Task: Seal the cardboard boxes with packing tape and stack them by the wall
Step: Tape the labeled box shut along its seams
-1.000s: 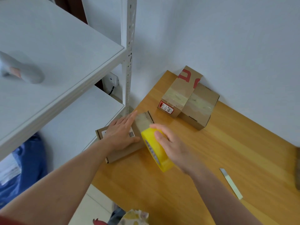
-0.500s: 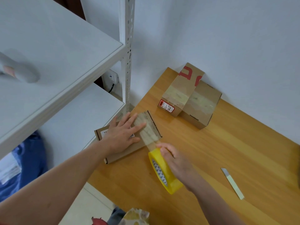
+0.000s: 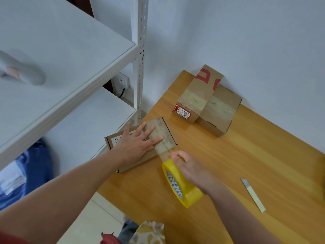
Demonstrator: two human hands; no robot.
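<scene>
A flat cardboard box (image 3: 114, 140) lies at the left edge of the wooden table (image 3: 246, 164). My left hand (image 3: 137, 143) presses flat on its top, fingers spread over a strip of clear tape (image 3: 162, 136). My right hand (image 3: 191, 171) grips a yellow roll of packing tape (image 3: 181, 185) just off the box's near right corner, with the tape stretched from box to roll. Two sealed boxes stand against the wall: a narrow box with red print (image 3: 197, 95) leaning on a wider box (image 3: 221, 111).
A utility knife blade (image 3: 253, 194) lies on the table to the right. White metal shelving (image 3: 70, 55) with an upright post (image 3: 139, 55) stands on the left, close to the flat box. Blue fabric (image 3: 35, 168) sits under the shelf.
My right hand has pulled the roll toward me and to the right, off the box, laying tape across its top. My left hand has spread flat and slid onto the tape.
</scene>
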